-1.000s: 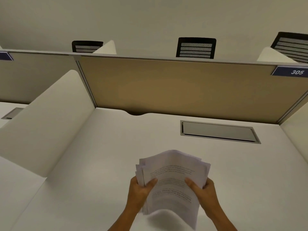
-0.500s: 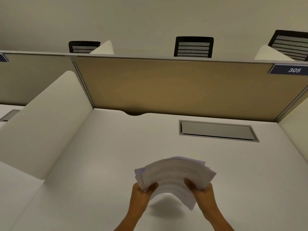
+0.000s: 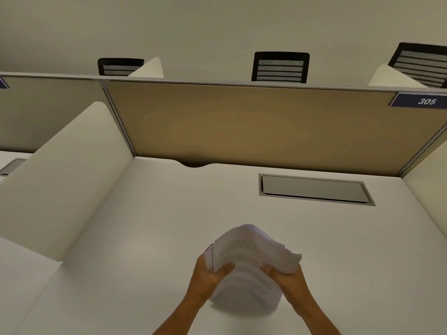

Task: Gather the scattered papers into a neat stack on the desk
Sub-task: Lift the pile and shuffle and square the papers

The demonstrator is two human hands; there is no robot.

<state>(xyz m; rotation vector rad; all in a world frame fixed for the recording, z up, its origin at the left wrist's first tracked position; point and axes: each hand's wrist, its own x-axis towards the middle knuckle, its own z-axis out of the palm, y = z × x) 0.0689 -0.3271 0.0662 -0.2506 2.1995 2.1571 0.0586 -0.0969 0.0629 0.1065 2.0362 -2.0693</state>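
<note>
Above the desk (image 3: 145, 238), both hands grip papers (image 3: 251, 255); partition tag (image 3: 420, 100) reads 305.

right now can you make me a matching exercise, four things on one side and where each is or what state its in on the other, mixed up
Things:
1. stack of papers
2. metal cable hatch
3. number plate 305
4. middle black chair

Places or states:
A. behind the tan partition, only its backrest showing
B. fixed at the partition's top right corner
C. bowed, held at both sides by the left hand and right hand
D. set flush into the white desk, closed, toward the back right

Pairs: 1-C, 2-D, 3-B, 4-A
</note>
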